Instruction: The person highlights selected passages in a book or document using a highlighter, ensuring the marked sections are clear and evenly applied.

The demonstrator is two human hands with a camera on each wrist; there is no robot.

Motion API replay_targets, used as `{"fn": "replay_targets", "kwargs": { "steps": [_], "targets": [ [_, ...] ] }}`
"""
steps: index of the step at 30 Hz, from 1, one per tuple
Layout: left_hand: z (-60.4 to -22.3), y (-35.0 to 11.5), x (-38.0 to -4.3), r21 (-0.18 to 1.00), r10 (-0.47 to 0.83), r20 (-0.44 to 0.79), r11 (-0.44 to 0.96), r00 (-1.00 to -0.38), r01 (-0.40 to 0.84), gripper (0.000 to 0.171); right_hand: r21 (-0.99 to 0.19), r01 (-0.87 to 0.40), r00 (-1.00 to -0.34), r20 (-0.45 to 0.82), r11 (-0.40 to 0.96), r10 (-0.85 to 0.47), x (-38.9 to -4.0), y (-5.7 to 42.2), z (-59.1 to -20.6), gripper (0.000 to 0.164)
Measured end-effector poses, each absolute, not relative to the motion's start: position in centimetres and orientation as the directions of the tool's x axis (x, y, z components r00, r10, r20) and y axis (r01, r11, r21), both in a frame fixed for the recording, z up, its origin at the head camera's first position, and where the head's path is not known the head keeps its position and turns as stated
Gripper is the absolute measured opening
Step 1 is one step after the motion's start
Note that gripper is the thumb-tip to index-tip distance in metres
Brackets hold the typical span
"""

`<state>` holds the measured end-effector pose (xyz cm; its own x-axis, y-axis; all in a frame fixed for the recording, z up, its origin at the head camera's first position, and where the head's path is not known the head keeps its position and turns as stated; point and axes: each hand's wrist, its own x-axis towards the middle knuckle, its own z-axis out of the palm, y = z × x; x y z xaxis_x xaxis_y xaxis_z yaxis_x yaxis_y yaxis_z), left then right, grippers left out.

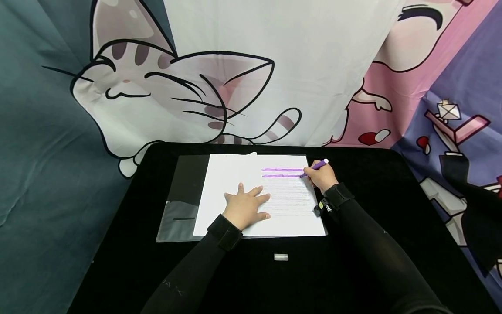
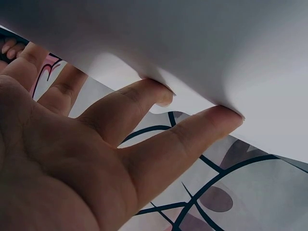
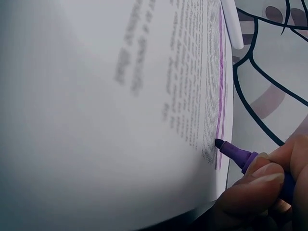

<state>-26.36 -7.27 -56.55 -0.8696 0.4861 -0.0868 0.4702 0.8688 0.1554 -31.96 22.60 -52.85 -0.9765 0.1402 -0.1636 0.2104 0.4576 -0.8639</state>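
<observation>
My right hand (image 1: 322,177) pinches a purple marker (image 1: 320,164) near the right edge of a white printed sheet (image 1: 231,174). In the right wrist view, the marker's dark tip (image 3: 220,143) touches the page at a purple line (image 3: 221,96) drawn along the small text. Two purple bands (image 1: 280,175) cross the upper lines of print in the head view. Fingers spread, my left hand (image 1: 245,208) rests on the lower middle of the sheet. The left wrist view shows its fingertips (image 2: 226,115) against the paper.
Beneath the sheet lies a dark, clear-edged folder (image 1: 184,179), showing at the left. A small silvery piece (image 1: 281,257) lies on the black table (image 1: 125,261) near the front. A white rounded object (image 3: 233,24) borders the page. Cartoon cat cloth (image 1: 313,78) hangs behind.
</observation>
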Motion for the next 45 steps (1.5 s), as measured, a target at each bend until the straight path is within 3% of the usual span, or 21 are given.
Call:
{"fn": "replay_targets", "kwargs": {
  "steps": [16, 24, 34, 45],
  "targets": [
    [-57.8, -7.6, -27.0, 0.167, 0.499, -0.083, 0.86, -0.863, 0.482, 0.075, -0.856, 0.213, -0.976, -0.163, 0.471, 0.146, -31.7, 23.2, -52.8, 0.024],
    [-54.6, -7.3, -25.4, 0.155, 0.479, -0.11, 0.874, -0.871, 0.461, 0.072, -0.851, 0.22, -0.974, -0.165, 0.477, 0.156, -31.5, 23.3, -52.6, 0.022],
    [-57.5, -7.5, -26.8, 0.189, 0.487, -0.092, 0.865, -0.869, 0.465, 0.078, -0.861, 0.226, -0.972, -0.171, 0.455, 0.16, -31.8, 23.9, -53.0, 0.021],
    [-55.9, -7.4, -25.9, 0.155, 0.487, -0.082, 0.868, -0.87, 0.472, 0.073, -0.87, 0.243, -0.969, -0.193, 0.43, 0.155, -32.1, 24.3, -53.1, 0.02]
  ]
}}
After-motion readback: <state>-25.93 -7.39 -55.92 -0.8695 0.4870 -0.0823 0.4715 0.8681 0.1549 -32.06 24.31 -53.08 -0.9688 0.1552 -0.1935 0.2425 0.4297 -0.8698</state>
